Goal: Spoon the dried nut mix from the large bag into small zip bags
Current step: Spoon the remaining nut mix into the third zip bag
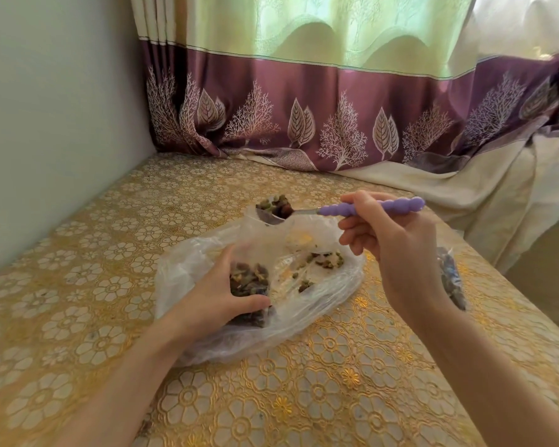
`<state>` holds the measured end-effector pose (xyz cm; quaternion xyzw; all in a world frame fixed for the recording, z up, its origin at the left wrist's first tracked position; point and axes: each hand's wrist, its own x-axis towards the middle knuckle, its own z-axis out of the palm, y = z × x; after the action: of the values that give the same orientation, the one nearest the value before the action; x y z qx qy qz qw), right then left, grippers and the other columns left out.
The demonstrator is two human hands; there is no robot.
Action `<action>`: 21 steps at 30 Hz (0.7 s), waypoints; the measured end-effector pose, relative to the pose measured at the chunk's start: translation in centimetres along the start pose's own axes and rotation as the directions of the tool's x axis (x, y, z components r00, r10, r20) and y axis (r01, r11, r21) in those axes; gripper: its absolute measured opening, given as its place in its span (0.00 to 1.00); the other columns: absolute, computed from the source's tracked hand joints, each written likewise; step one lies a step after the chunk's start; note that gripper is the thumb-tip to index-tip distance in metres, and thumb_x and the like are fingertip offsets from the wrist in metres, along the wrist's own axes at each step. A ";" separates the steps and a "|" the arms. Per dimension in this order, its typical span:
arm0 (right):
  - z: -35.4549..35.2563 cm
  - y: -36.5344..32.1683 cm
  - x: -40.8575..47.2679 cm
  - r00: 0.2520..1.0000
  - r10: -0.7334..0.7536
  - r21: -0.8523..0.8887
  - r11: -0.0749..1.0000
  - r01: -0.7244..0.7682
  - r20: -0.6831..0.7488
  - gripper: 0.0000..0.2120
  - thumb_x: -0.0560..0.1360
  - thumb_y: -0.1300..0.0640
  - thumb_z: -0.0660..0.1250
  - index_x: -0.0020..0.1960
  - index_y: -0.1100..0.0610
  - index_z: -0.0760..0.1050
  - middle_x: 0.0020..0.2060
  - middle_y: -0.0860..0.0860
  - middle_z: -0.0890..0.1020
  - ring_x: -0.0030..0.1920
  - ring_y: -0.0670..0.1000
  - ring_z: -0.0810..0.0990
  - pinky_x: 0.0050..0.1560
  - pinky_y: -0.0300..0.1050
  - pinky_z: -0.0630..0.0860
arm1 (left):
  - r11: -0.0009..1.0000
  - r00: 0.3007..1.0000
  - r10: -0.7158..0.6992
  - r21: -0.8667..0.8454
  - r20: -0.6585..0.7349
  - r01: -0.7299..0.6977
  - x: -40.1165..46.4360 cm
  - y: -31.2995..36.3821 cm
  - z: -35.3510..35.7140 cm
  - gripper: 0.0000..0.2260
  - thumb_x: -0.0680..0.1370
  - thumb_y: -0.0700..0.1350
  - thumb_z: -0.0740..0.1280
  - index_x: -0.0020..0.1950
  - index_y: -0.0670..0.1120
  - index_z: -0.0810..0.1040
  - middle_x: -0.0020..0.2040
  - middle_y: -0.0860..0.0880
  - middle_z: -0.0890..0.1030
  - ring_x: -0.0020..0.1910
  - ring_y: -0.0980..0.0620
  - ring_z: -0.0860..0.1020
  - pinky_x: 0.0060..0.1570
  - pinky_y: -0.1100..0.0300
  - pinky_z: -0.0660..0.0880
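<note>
A large clear plastic bag (188,262) lies spread on the table, with a few scattered nuts (326,261) left inside. My left hand (213,295) grips a small zip bag (250,282) partly filled with nut mix, held upright over the large bag. My right hand (384,240) holds a spoon by its purple beaded handle (375,208). The spoon's metal bowl (273,209) is heaped with green and dark nuts and hovers above the far edge of the large bag, up and to the right of the small bag's mouth.
The table (304,398) wears a gold floral cover. Another filled small bag (450,275) lies at the right, partly behind my right wrist. A purple and green curtain (304,124) hangs at the back, a plain wall (46,124) stands on the left.
</note>
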<state>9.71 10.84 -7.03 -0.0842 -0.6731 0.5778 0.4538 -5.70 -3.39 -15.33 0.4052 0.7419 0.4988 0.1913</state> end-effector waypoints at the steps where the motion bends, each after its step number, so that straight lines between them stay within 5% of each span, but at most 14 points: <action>1: 0.0 0.0 -0.1 0.999 -0.018 -0.025 1.000 0.019 0.028 0.11 0.77 0.62 0.64 0.39 0.56 0.81 0.36 0.56 0.85 0.29 0.50 0.77 0.28 0.38 0.72 | 1.000 1.000 -0.001 -0.002 0.000 0.001 0.0 0.0 0.0 0.34 0.67 0.48 0.76 0.65 0.61 0.59 0.52 0.62 0.71 0.48 0.64 0.75 0.41 0.76 0.69; 7: -0.5 0.2 -0.3 0.988 -0.049 -0.116 0.991 0.067 0.148 0.06 0.75 0.62 0.64 0.44 0.59 0.80 0.39 0.53 0.86 0.31 0.50 0.79 0.30 0.38 0.74 | 0.999 1.000 0.000 -0.041 -0.002 0.000 0.1 -0.1 0.0 0.35 0.66 0.47 0.77 0.66 0.57 0.61 0.56 0.62 0.73 0.53 0.66 0.73 0.47 0.74 0.68; 11: -1.0 0.2 -0.2 0.987 -0.027 -0.065 0.997 0.038 0.155 0.07 0.77 0.66 0.63 0.46 0.60 0.80 0.40 0.55 0.86 0.32 0.50 0.78 0.31 0.38 0.74 | 1.000 1.000 0.003 -0.028 -0.012 -0.004 0.0 0.0 0.1 0.35 0.67 0.46 0.77 0.66 0.59 0.61 0.53 0.64 0.71 0.48 0.71 0.71 0.41 0.80 0.68; 16: -1.9 0.8 0.0 1.000 -0.029 0.019 0.999 0.029 0.004 0.09 0.77 0.61 0.63 0.42 0.59 0.81 0.38 0.59 0.85 0.29 0.49 0.77 0.28 0.37 0.73 | 1.000 1.000 0.003 -0.016 -0.007 -0.003 -0.1 0.0 0.0 0.37 0.66 0.47 0.77 0.68 0.59 0.60 0.54 0.64 0.70 0.49 0.70 0.71 0.41 0.77 0.69; 21: -2.9 2.2 -0.3 0.987 0.044 -0.102 0.993 -0.061 -0.154 0.21 0.79 0.54 0.62 0.30 0.57 0.81 0.33 0.56 0.85 0.25 0.50 0.77 0.22 0.37 0.71 | 0.999 1.000 -0.015 -0.038 -0.005 0.015 -0.1 -0.1 0.0 0.36 0.66 0.48 0.76 0.68 0.60 0.61 0.54 0.62 0.71 0.47 0.68 0.74 0.38 0.77 0.70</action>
<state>11.00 13.41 -9.31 -0.1695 -0.6640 0.5449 0.4831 -5.66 -3.48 -15.46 0.3947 0.7357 0.5125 0.2008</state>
